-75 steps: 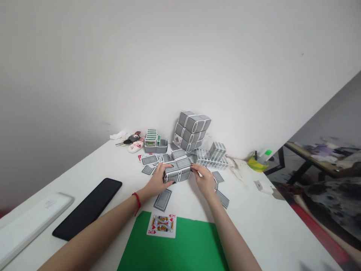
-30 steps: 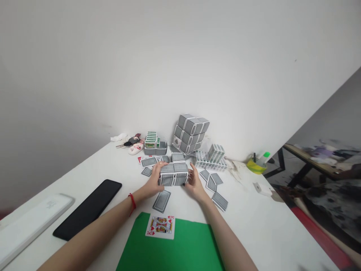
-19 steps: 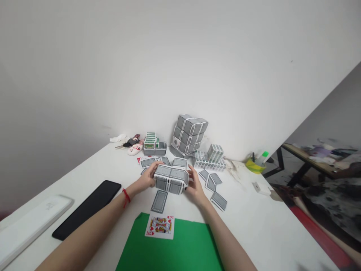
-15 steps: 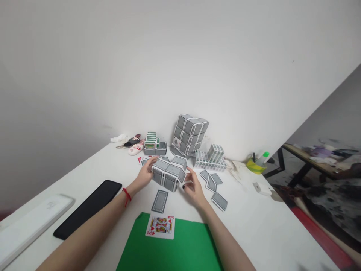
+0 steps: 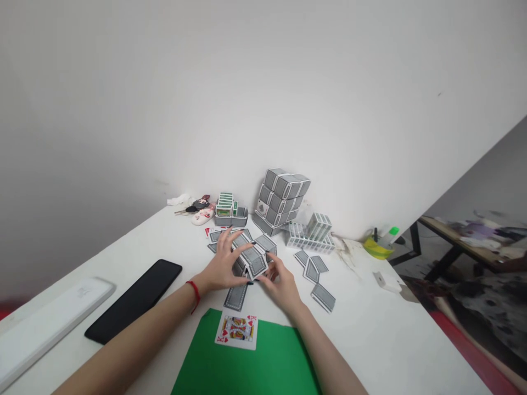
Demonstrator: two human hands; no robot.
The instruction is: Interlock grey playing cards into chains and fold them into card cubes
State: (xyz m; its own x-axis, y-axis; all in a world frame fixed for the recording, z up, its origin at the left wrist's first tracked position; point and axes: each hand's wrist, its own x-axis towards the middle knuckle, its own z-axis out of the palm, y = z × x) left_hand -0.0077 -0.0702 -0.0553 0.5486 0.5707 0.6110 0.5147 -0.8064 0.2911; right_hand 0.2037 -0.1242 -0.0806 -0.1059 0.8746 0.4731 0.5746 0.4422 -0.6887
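Two hands are holding a card block [image 5: 254, 261] at the middle of the table [image 5: 395, 329].
The left hand [image 5: 220, 267] is spreading its fingers wide over the block's top, pressing on it. The right hand [image 5: 283, 284] is pinching the near corner with bent fingers. The block is tilting, just behind a loose card [image 5: 236, 297] and the green mat [image 5: 267, 367].

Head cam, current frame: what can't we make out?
Head view only:
card block: lower half hidden by the left hand and right hand; grip unreadable.
green mat: cut off by the bottom edge.
white slab: cut off by the left edge, its mark too small.
trinkets by the wall: too small to identify.
room at right: blurred.
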